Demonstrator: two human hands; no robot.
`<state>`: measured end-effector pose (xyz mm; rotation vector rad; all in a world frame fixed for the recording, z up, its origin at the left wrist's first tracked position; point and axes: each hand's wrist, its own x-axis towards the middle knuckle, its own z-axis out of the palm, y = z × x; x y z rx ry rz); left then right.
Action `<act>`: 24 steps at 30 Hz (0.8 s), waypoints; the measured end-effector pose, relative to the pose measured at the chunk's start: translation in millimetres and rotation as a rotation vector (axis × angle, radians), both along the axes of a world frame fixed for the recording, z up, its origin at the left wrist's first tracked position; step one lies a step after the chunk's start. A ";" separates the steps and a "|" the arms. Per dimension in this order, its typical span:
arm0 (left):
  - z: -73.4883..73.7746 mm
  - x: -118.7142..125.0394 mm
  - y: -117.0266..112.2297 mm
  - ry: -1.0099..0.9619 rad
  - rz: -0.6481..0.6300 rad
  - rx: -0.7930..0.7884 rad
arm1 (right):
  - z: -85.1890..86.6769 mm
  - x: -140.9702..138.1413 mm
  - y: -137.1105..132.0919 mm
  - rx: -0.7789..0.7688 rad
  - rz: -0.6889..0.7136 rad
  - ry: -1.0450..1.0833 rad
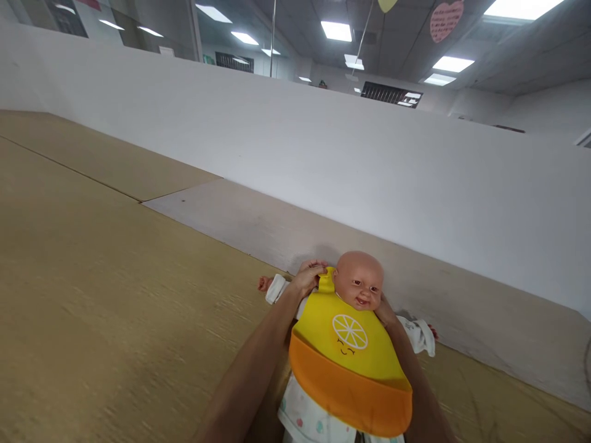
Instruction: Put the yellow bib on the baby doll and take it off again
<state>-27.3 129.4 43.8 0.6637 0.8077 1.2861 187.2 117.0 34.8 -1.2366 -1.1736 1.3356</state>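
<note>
A baby doll [359, 280] in white patterned clothes lies on its back on the wooden table [101, 295]. A yellow silicone bib [346, 351] with a lemon face and an orange pocket covers its chest. My left hand [308, 277] is closed on the bib's yellow neck strap beside the doll's head. My right hand [385, 315] reaches behind the doll's neck on the other side; its fingers are hidden by the head and the bib.
A white partition wall [323, 154] runs along the table's far edge. A paler grey-brown board [240, 215] lies next to the wooden surface. The doll's arms [272, 286] are spread out to both sides.
</note>
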 end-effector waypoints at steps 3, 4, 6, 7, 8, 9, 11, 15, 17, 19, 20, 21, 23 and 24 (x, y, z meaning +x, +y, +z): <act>-4.8 0.0 2.4 -0.053 -0.015 0.001 | -1.0 2.0 0.8 0.015 0.007 0.000; -6.0 -0.3 3.0 -0.063 -0.024 0.003 | -2.3 2.9 0.9 0.027 0.008 0.002; -7.2 -1.1 3.5 -0.071 -0.045 0.004 | -5.9 4.8 1.1 0.044 0.012 -0.010; -7.4 -1.5 3.3 -0.076 -0.057 0.004 | -8.0 5.7 1.3 0.050 0.013 -0.022; -7.2 -1.9 3.1 -0.085 -0.070 0.004 | -10.0 6.4 1.6 0.055 0.016 -0.032; -7.0 -2.1 2.7 -0.100 -0.083 0.005 | -11.9 7.0 2.1 0.061 0.019 -0.038; -6.7 -1.8 2.2 -0.138 -0.096 0.011 | -14.8 7.7 3.0 0.075 0.021 -0.040; -9.4 0.5 4.4 -0.212 -0.095 0.036 | -17.0 8.2 4.3 0.097 0.006 -0.050; -11.9 1.6 6.5 -0.251 -0.117 0.052 | -17.0 8.4 4.7 0.104 0.001 -0.067; -13.9 2.1 8.0 -0.278 -0.147 0.064 | -16.9 8.8 5.0 0.107 -0.003 -0.085; -14.5 2.1 8.4 -0.283 -0.159 0.068 | -16.7 9.1 5.2 0.107 -0.006 -0.093; -14.8 2.1 8.4 -0.282 -0.169 0.069 | -16.6 9.5 5.5 0.107 -0.009 -0.099; -14.9 2.0 8.1 -0.272 -0.182 0.064 | -16.4 10.1 6.2 0.109 -0.013 -0.106; -14.7 2.0 7.9 -0.268 -0.187 0.061 | -16.2 10.3 6.7 0.112 -0.015 -0.106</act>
